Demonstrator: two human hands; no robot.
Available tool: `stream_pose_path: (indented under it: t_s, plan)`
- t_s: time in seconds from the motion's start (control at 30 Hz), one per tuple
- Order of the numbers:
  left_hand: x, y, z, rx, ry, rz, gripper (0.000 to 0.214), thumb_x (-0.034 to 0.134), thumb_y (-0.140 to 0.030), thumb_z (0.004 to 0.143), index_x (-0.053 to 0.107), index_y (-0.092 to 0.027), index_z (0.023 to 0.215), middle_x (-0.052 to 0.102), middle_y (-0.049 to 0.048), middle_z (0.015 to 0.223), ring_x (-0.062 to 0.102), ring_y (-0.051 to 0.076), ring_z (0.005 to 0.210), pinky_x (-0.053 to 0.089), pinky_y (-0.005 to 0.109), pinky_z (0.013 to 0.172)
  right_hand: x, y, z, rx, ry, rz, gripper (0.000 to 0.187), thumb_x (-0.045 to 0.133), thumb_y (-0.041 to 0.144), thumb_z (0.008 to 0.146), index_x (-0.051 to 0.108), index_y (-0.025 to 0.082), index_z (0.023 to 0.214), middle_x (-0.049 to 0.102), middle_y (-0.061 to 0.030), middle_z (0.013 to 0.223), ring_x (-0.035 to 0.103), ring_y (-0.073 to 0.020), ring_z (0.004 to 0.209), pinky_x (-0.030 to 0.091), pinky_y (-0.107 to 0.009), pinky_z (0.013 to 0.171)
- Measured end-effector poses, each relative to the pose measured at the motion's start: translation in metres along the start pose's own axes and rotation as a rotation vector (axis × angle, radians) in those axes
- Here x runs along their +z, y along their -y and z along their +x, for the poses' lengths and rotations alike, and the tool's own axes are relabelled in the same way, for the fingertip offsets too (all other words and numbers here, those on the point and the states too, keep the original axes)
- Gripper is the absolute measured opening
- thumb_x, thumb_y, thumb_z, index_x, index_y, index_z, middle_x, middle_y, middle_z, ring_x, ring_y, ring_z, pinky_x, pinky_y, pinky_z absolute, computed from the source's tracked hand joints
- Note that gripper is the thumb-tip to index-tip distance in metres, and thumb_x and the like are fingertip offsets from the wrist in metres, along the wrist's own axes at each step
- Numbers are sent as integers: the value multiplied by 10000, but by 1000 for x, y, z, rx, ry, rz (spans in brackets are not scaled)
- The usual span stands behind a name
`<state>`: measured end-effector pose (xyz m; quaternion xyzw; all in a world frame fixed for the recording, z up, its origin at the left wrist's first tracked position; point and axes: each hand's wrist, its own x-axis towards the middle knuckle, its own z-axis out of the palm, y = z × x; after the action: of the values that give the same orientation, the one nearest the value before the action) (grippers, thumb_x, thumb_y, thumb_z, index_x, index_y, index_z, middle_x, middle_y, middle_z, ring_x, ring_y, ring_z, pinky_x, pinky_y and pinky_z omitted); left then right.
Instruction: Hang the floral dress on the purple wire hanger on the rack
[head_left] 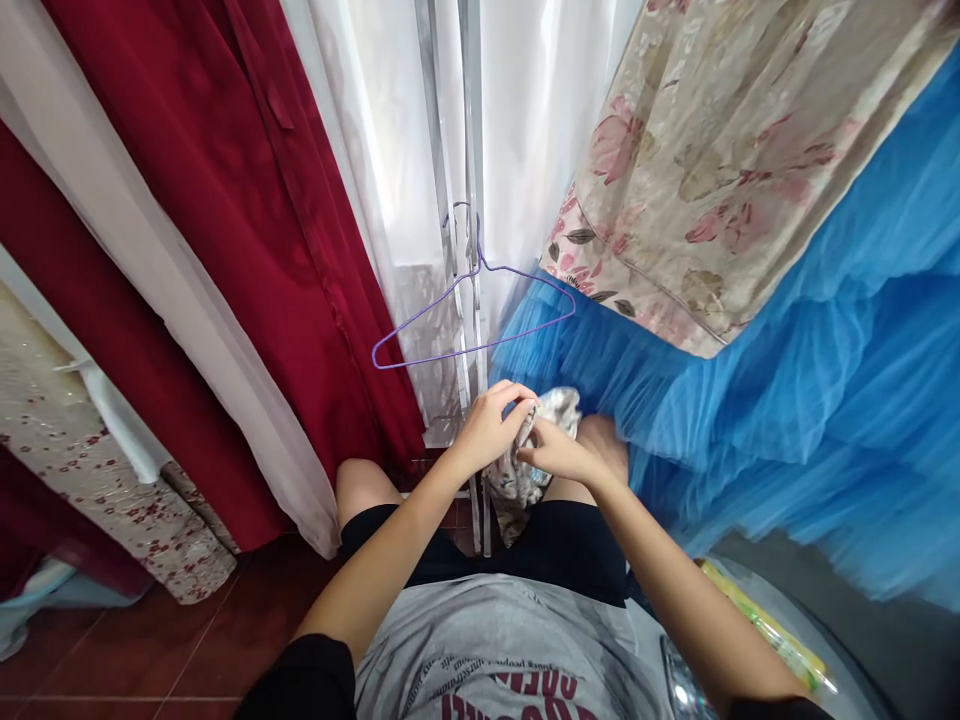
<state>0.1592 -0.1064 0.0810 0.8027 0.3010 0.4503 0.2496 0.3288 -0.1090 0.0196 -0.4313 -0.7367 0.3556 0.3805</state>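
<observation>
My left hand (pixel 491 425) and my right hand (pixel 553 452) meet above my knees, both pinching a crumpled pale patterned cloth (pixel 541 420). Part of the cloth hangs down between my legs. A purple wire hanger (pixel 474 320) hangs empty on a metal rail just above and beyond my hands, in front of a white sheer curtain (pixel 405 180).
A dark red garment (pixel 247 230) hangs at the left, with a speckled beige fabric (pixel 112 470) beside it. A floral beige fabric (pixel 735 150) and a blue tulle skirt (pixel 810 400) hang at the right. The floor (pixel 187 640) is red-brown tile. A yellow-green object (pixel 765 625) lies at lower right.
</observation>
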Motion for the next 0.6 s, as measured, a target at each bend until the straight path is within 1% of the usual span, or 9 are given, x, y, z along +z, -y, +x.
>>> stream_pose_path:
  t_s: [0.07, 0.13, 0.23, 0.3, 0.37, 0.4, 0.47, 0.53, 0.6]
  plan:
    - [1, 2, -1, -18, -70, 30, 204, 520, -298, 1004, 696, -225, 930, 703, 54, 970, 666, 214, 960, 497, 349, 914, 0, 16, -1, 98, 225, 180, 94, 600, 236, 712, 593, 178, 786, 577, 3, 746, 509, -165, 699, 462, -297, 692]
    - [-1, 5, -1, -42, -158, 41, 203, 513, -310, 1008, 690, -234, 944, 712, 60, 970, 667, 225, 956, 504, 361, 891, 1, 26, -2, 158, 300, 312, 144, 594, 314, 797, 615, 171, 792, 570, 0, 736, 503, -157, 696, 448, -278, 662]
    - [-8, 4, -2, -46, -203, 70, 186, 538, -311, 996, 697, -236, 936, 719, 61, 959, 666, 230, 934, 509, 373, 868, 6, 30, -2, 132, 251, 250, 287, 645, 439, 849, 630, 165, 764, 538, 11, 679, 451, -136, 651, 382, -247, 582]
    - [-11, 2, -3, -39, -183, 81, 199, 539, -309, 996, 703, -234, 913, 711, 57, 935, 658, 222, 916, 507, 372, 876, 10, 32, -1, 107, 177, 152, 425, 678, 511, 846, 545, 173, 624, 421, 42, 573, 332, -101, 568, 288, -235, 516]
    - [-15, 1, -5, -58, -145, 52, 201, 559, -339, 989, 709, -230, 911, 702, 62, 969, 650, 221, 959, 501, 370, 915, 13, 36, -1, 87, 100, 169, 520, 683, 569, 844, 468, 185, 566, 344, 59, 525, 258, -84, 532, 237, -236, 491]
    - [-16, 2, -7, -82, -109, 2, 199, 579, -371, 980, 711, -228, 939, 698, 66, 1012, 644, 226, 1006, 497, 368, 940, 13, 40, -1, 72, 80, 231, 527, 682, 591, 844, 478, 185, 578, 369, 56, 526, 279, -85, 524, 261, -237, 493]
    - [-21, 9, -14, -174, 27, -183, 282, 582, -474, 973, 700, -233, 1057, 692, 76, 1106, 633, 240, 1095, 494, 368, 977, 9, 48, -2, 42, 55, 414, 495, 683, 625, 840, 568, 177, 664, 510, 22, 585, 419, -112, 543, 380, -254, 541]
    - [-25, 18, -26, -307, 219, -411, 454, 514, -606, 975, 666, -235, 1190, 699, 86, 1158, 639, 252, 1127, 503, 375, 984, 0, 56, -4, 57, -4, 582, 490, 680, 666, 826, 640, 182, 758, 626, -23, 660, 570, -170, 608, 481, -296, 613]
    - [-30, 27, -42, -429, 442, -502, 572, 506, -693, 941, 663, -226, 1231, 720, 89, 1151, 655, 261, 1107, 518, 374, 967, -13, 63, -5, 116, -95, 670, 522, 674, 717, 796, 672, 195, 796, 673, -55, 668, 659, -228, 655, 525, -325, 618]
